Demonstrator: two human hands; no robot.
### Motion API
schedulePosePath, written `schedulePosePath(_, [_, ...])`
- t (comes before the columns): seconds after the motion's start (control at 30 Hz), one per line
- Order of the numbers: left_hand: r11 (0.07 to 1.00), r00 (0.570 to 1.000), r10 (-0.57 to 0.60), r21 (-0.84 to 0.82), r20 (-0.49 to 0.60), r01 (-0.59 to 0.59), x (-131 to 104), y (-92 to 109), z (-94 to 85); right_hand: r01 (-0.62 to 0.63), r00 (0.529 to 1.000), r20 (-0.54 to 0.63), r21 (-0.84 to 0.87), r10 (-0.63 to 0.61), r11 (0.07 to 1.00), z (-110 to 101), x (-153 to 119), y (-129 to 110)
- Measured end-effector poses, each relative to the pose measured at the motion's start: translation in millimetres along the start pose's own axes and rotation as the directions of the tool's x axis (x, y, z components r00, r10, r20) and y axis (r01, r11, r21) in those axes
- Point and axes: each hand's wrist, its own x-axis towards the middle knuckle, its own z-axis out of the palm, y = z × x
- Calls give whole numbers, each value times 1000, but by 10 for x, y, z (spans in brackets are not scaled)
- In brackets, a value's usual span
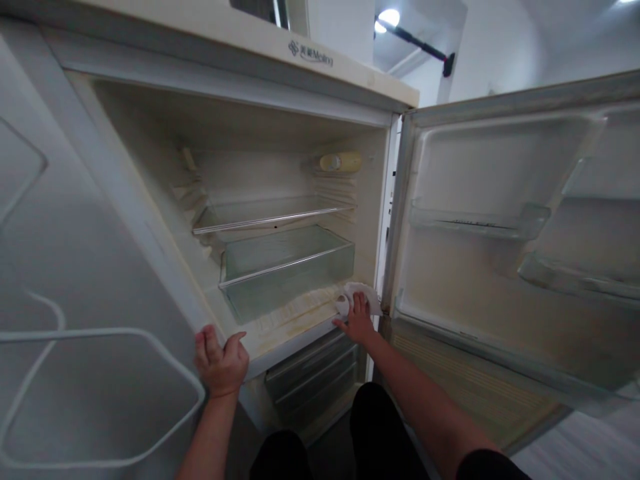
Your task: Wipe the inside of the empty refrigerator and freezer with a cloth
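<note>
My right hand [359, 320] presses a white cloth or tissue [367, 297] against the right front corner of the fridge compartment's floor [290, 323], its fingers spread over the material. Yellowish stains mark that floor. My left hand [220, 360] rests on the fridge's left front frame [165, 267], thumb apart from the fingers, holding nothing. Between and behind the hands is a clear drawer [295, 273], below a glass shelf [270, 212].
The opened fridge door [480, 160] with clear door racks [480, 223] stands on the right. A lower compartment with drawers [315, 373] lies beneath the floor edge. My knees [383, 427] are close below. A silver panel [90, 280] fills the left.
</note>
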Motion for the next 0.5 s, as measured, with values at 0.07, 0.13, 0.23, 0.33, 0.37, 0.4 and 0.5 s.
schedulePosePath(0.07, [1000, 1000, 2, -4, -4, -2, 0, 5, 0, 5, 1000, -6, -4, -5, 1000, -16, -4, -4])
schedulePosePath(0.13, [1000, 1000, -3, -18, -7, 3, -1, 12, -10, 11, 999, -30, 5, -10, 1000, -31, -14, -13])
schedulePosePath(0.23, [1000, 999, -12, -6, 39, 12, 19, 43, -57, 46, 995, -91, 93, -38, 995, -61, -35, -28])
schedulePosePath(0.33, [996, 991, -58, 80, 119, 49, 77, 153, -148, 101, 980, -198, 392, -23, 915, -84, -129, -18])
schedulePosePath(0.37, [993, 988, -74, 105, 138, 60, 94, 223, -181, 90, 977, -211, 540, 31, 837, -81, -207, -5])
schedulePosePath(0.4, [990, 986, -85, 123, 143, 68, 99, 316, -213, 49, 976, -186, 694, 114, 718, -72, -322, 15])
schedulePosePath(0.5, [988, 992, -82, 141, 98, 68, -35, 752, -282, -214, 920, 148, 965, 362, 150, -15, -912, 94])
